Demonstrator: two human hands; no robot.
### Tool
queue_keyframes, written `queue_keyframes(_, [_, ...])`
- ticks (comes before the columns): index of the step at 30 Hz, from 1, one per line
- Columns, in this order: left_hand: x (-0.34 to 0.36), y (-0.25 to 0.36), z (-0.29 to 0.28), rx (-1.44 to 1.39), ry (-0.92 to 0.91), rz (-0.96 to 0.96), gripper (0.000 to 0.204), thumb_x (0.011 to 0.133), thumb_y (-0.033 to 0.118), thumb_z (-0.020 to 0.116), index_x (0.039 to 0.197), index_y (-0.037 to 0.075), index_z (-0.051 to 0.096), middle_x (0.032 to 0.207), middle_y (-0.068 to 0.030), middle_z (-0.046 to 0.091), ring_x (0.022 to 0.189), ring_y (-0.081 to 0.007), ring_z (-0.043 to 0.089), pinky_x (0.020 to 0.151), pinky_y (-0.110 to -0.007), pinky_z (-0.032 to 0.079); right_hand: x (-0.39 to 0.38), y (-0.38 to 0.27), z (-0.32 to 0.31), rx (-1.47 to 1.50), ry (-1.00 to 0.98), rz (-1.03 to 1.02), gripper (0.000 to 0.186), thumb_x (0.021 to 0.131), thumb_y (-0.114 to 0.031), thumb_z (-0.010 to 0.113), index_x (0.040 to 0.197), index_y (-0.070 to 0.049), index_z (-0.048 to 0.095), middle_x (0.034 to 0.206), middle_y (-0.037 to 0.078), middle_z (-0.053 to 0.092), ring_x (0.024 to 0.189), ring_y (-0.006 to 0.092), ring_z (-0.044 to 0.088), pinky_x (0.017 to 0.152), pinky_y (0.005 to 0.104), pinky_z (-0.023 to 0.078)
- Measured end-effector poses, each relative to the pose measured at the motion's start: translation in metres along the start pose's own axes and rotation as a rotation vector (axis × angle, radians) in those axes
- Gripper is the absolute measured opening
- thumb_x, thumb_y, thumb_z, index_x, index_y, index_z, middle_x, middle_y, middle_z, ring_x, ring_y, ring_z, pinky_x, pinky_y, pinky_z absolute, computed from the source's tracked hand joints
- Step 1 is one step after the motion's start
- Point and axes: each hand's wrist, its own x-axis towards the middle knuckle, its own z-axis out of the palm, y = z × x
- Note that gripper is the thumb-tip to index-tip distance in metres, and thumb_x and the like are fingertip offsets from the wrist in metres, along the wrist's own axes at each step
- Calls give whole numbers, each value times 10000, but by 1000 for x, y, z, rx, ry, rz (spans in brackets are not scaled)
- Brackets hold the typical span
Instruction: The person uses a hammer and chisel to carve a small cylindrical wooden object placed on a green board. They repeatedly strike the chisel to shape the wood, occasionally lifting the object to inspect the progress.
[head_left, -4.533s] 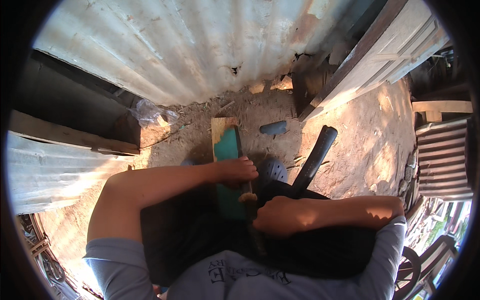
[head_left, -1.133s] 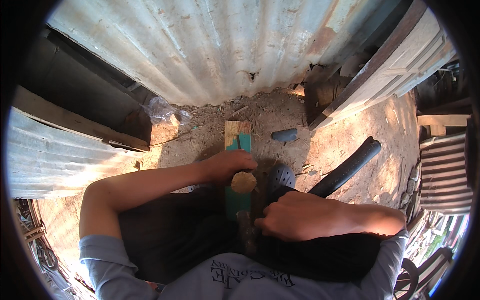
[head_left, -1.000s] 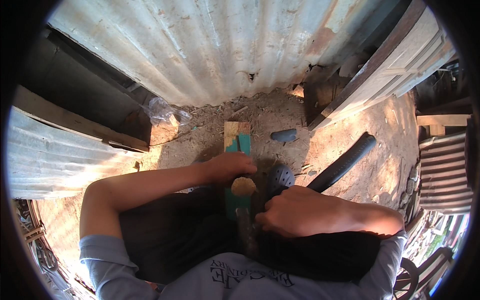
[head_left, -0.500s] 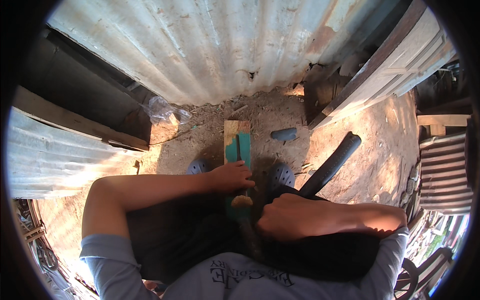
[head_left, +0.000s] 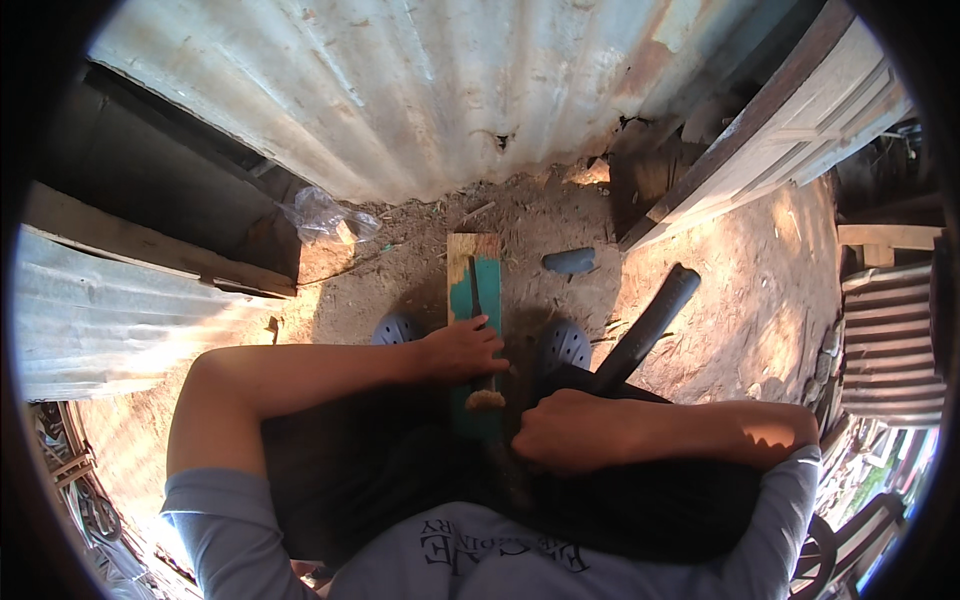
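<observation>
My left hand [head_left: 465,350] is closed around a chisel [head_left: 475,285], whose narrow dark blade lies along a wooden board [head_left: 487,270] painted mostly green. A tan, frayed-looking butt end [head_left: 486,400] sticks out on the near side of that hand. The board's far end shows bare wood; its near end runs into shadow between my legs. My right hand [head_left: 565,430] is a fist on a long dark bar-like tool [head_left: 655,325], close to the right of the chisel's butt. The bar's rounded end points away to the right; its other end is lost in shadow.
Corrugated metal sheeting [head_left: 400,90] closes off the far side. A wooden panel [head_left: 770,130] leans at the right. On the dirt floor lie a dark grey piece [head_left: 568,261] and a clear plastic bag [head_left: 325,220]. My clogs [head_left: 566,345] flank the board.
The dark tool's far end has swung slightly left, with my right fist barely shifted. My left hand keeps its hold on the chisel, and the board sits slightly higher in the picture.
</observation>
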Motion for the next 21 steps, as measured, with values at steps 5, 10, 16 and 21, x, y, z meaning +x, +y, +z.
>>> queue_keyframes(5, [0, 1, -5, -41, 15, -35, 199, 819, 201, 582, 1009, 147, 557, 976, -63, 546, 1042, -233, 543, 1030, -464, 352, 4, 4, 5, -16, 23, -4, 87, 747, -106, 588, 717, -32, 623, 692, 171, 646, 697, 338, 670, 591, 405, 540])
queue_keyframes(10, [3, 2, 0, 14, 3, 0, 206, 825, 222, 582, 1017, 147, 561, 971, -60, 549, 1028, -233, 549, 1020, -458, 362, 4, -3, 7, 76, -14, -59, 86, 753, -95, 577, 725, -28, 624, 685, 176, 640, 700, 340, 669, 595, 409, 540])
queue_keyframes(16, [4, 6, 1, 46, 0, 30, 214, 820, 232, 587, 1014, 147, 557, 963, -56, 550, 1028, -230, 541, 1012, -451, 367, 4, -6, 3, 20, -13, -69, 92, 750, -94, 575, 716, -22, 621, 675, 171, 638, 684, 334, 668, 586, 408, 537])
queue_keyframes(21, [4, 11, 0, 38, -2, 38, 224, 814, 222, 582, 1025, 151, 553, 962, -56, 547, 1029, -228, 529, 1000, -459, 367, 2, -3, 7, -9, 35, -84, 92, 744, -97, 578, 699, -28, 618, 661, 166, 633, 660, 329, 664, 567, 406, 532])
